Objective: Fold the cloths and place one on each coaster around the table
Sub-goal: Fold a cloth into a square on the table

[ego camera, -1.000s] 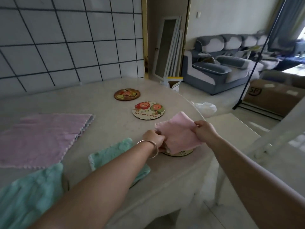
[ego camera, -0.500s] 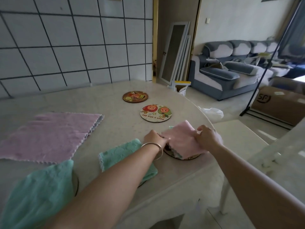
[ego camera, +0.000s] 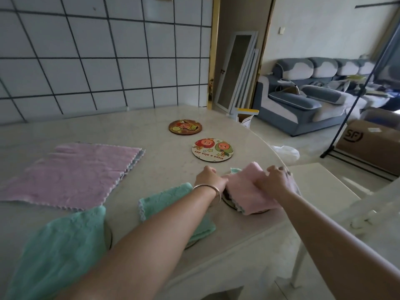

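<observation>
The table [ego camera: 151, 126] is big, rounded and mostly bare toward the tiled wall, so there's plenty of room that way. The unfolded pink cloths [ego camera: 73, 172] lie flat in a stack at its left. The folded pink cloth [ego camera: 246, 187] sits on a coaster [ego camera: 229, 201] right by the table's near-right edge. I'd guess it's soft, light and floppy, so pinch the folded corners or it'll flop open or slide off. The left hand [ego camera: 208, 176] rests against its left side and the right hand [ego camera: 275, 178] presses flat on top, fingers spread, neither gripping. 2 bare coasters [ego camera: 213, 150] wait just beyond.
</observation>
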